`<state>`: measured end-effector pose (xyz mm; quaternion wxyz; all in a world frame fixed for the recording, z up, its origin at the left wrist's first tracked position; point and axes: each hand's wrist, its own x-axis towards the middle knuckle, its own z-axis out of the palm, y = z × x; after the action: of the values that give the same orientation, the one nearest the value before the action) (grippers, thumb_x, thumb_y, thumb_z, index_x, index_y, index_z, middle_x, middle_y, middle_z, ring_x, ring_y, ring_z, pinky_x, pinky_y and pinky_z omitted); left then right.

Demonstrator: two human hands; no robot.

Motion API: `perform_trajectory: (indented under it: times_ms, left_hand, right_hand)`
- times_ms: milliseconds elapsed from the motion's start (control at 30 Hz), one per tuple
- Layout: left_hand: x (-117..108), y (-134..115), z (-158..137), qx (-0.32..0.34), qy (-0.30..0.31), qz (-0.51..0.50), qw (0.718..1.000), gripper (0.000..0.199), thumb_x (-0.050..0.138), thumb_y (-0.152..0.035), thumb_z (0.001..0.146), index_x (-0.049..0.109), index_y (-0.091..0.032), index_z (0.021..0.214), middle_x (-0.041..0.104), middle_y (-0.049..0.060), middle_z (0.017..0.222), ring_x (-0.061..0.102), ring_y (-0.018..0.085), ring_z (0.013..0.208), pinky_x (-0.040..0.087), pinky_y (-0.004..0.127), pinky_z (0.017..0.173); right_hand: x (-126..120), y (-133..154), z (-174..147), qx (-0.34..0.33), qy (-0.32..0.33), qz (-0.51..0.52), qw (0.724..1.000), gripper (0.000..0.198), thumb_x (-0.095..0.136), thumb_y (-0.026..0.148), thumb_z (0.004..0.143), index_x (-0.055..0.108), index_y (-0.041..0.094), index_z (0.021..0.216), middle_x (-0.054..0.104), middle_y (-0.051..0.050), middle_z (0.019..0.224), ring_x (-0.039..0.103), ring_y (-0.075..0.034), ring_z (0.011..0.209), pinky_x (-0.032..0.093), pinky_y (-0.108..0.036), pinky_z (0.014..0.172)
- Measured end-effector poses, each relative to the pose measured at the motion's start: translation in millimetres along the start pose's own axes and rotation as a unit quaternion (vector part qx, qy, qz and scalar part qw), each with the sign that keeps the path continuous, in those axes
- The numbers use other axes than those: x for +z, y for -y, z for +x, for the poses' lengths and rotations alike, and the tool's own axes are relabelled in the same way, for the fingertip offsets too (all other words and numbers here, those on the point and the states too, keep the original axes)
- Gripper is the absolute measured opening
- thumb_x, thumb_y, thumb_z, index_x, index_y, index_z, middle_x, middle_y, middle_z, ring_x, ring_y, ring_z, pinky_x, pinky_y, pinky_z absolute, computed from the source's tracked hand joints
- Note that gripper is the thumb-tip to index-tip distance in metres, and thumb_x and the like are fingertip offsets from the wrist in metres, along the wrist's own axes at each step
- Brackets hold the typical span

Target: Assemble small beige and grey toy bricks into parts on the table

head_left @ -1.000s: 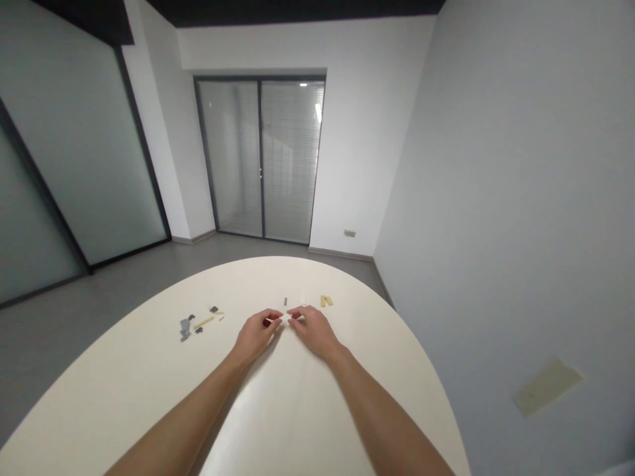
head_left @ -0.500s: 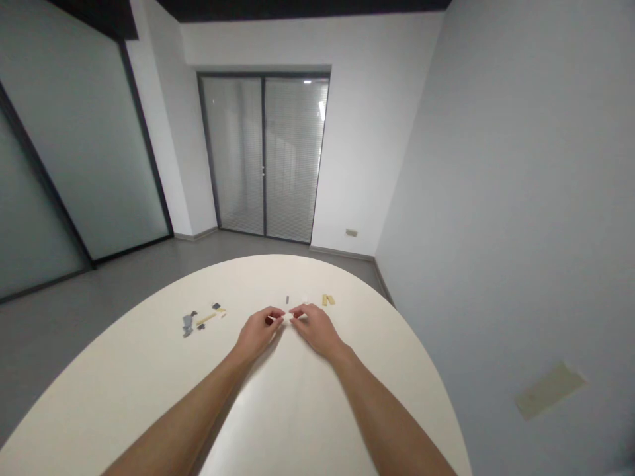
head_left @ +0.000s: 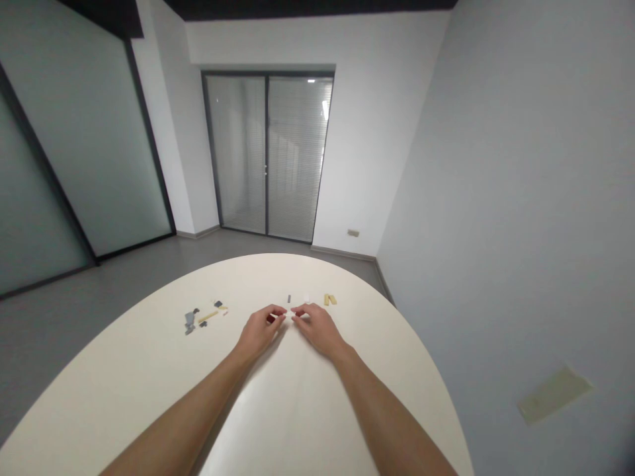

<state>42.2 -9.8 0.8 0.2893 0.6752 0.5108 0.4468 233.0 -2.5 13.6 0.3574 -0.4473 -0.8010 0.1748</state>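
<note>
My left hand (head_left: 262, 328) and my right hand (head_left: 316, 328) meet fingertip to fingertip above the middle of the table. Between them is a small white piece (head_left: 290, 314), pinched at its two sides; its shape is too small to make out and the fingers partly cover it. Just beyond the fingertips lies a small dark grey bar (head_left: 289, 299). A pale white piece (head_left: 306, 298) rests behind my right hand, and two tan flat pieces (head_left: 330, 299) lie side by side to its right.
On the left of the round white table (head_left: 278, 430) several loose parts are scattered: grey pieces (head_left: 189, 320), a long tan bar (head_left: 208, 317) and a black piece (head_left: 218, 304). A grey wall (head_left: 496, 218) runs along the right, with glass doors (head_left: 268, 152) behind.
The view has shifted very slightly. Both hands stay together around the small white piece, and the loose parts lie as before.
</note>
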Motion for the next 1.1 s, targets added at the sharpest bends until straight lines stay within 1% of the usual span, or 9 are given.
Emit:
perform_trajectory:
  times_ms: [133,233,400,467,633,900,1100]
  left_hand:
    - [-1.0,-4.9,-1.4,0.005,-0.012,-0.001,1.0,0.035,0.058,-0.048,0.082,0.074,-0.019,0.095,0.076,0.008,0.094,0.065,0.02,0.076,0.051,0.032,0.076]
    - [-1.1,-3.5,-1.7,0.008,-0.014,0.004,1.0,0.037,0.056,-0.05,0.083,0.073,-0.019,0.097,0.076,0.008,0.096,0.065,0.021,0.076,0.051,0.032,0.077]
    - [0.4,1.4,-1.1,-0.008,-0.014,0.013,1.0,0.035,0.056,-0.048,0.084,0.073,-0.022,0.098,0.076,0.006,0.099,0.067,0.021,0.076,0.051,0.031,0.074]
    - [0.4,0.5,-1.0,-0.009,-0.018,0.007,1.0,0.033,0.057,-0.047,0.083,0.074,-0.022,0.097,0.076,0.006,0.099,0.068,0.021,0.079,0.052,0.032,0.075]
    - [-1.3,-5.5,-2.1,0.01,-0.022,0.009,1.0,0.029,0.058,-0.044,0.083,0.073,-0.022,0.096,0.075,0.006,0.098,0.067,0.022,0.092,0.052,0.033,0.083]
    - [-1.4,-3.8,-3.1,0.046,-0.03,0.041,0.998,0.023,0.057,-0.037,0.086,0.071,-0.023,0.098,0.075,0.004,0.1,0.066,0.021,0.094,0.048,0.033,0.088]
    - [-1.1,-3.6,-2.9,0.051,-0.029,0.047,0.997,0.023,0.056,-0.036,0.086,0.071,-0.023,0.098,0.074,0.004,0.101,0.066,0.021,0.096,0.047,0.033,0.088]
  right_hand:
    - [-0.4,0.3,-0.2,-0.006,0.004,0.004,1.0,0.018,0.059,0.032,0.095,0.071,0.023,0.105,0.071,-0.005,0.103,0.063,-0.018,0.1,0.044,-0.032,0.093]
    - [-0.1,0.4,0.1,-0.009,0.002,0.006,1.0,0.019,0.058,0.033,0.095,0.071,0.023,0.105,0.071,-0.005,0.103,0.063,-0.018,0.101,0.045,-0.033,0.094]
    - [1.0,0.1,0.7,-0.009,-0.002,0.013,1.0,0.02,0.058,0.032,0.095,0.07,0.023,0.108,0.071,-0.004,0.103,0.063,-0.018,0.1,0.045,-0.033,0.093]
    - [1.4,0.2,0.8,-0.01,-0.001,0.013,1.0,0.021,0.057,0.033,0.095,0.07,0.023,0.108,0.071,-0.005,0.105,0.063,-0.018,0.1,0.045,-0.033,0.093]
    - [1.3,1.0,0.8,-0.012,-0.004,0.012,1.0,0.022,0.056,0.033,0.096,0.069,0.023,0.109,0.071,-0.005,0.106,0.063,-0.018,0.101,0.045,-0.033,0.094]
    - [1.9,-0.7,0.8,-0.015,-0.009,0.02,1.0,0.022,0.056,0.034,0.096,0.069,0.023,0.109,0.071,-0.004,0.106,0.063,-0.018,0.1,0.045,-0.033,0.094]
    - [1.6,-1.0,0.3,-0.019,-0.01,0.021,1.0,0.02,0.057,0.032,0.096,0.069,0.023,0.108,0.071,-0.004,0.106,0.063,-0.018,0.1,0.045,-0.032,0.093]
